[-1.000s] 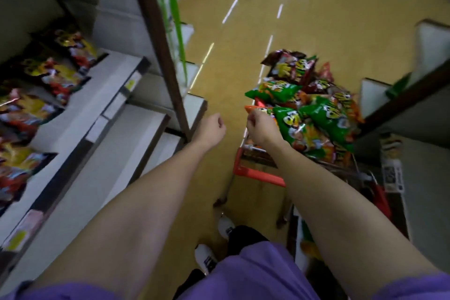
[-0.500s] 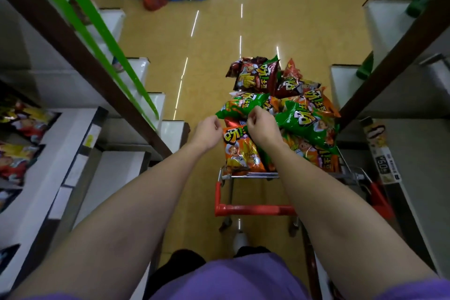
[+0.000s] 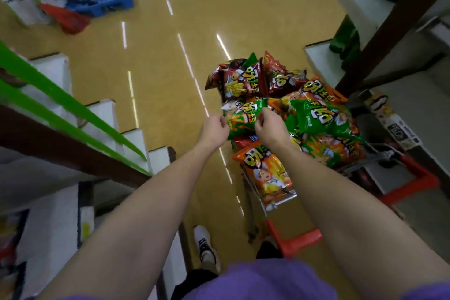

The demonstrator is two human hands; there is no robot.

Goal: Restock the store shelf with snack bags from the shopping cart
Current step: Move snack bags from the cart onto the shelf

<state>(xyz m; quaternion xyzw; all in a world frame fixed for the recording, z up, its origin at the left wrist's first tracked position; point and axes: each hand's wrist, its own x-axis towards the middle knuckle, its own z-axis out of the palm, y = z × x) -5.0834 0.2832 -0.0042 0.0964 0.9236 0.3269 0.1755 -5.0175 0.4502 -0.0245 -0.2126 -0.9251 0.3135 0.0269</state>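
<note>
Fingers of both the left hand (image 3: 214, 126) and right hand (image 3: 266, 126) curled onto a crinkly green-and-orange foil snack bag (image 3: 243, 118) atop the heaped red-handled wire shopping cart (image 3: 295, 238), suggesting most restocking remained.

Green, orange and maroon snack bags (image 3: 319, 117) fill the red-handled cart (image 3: 299, 241).
</note>
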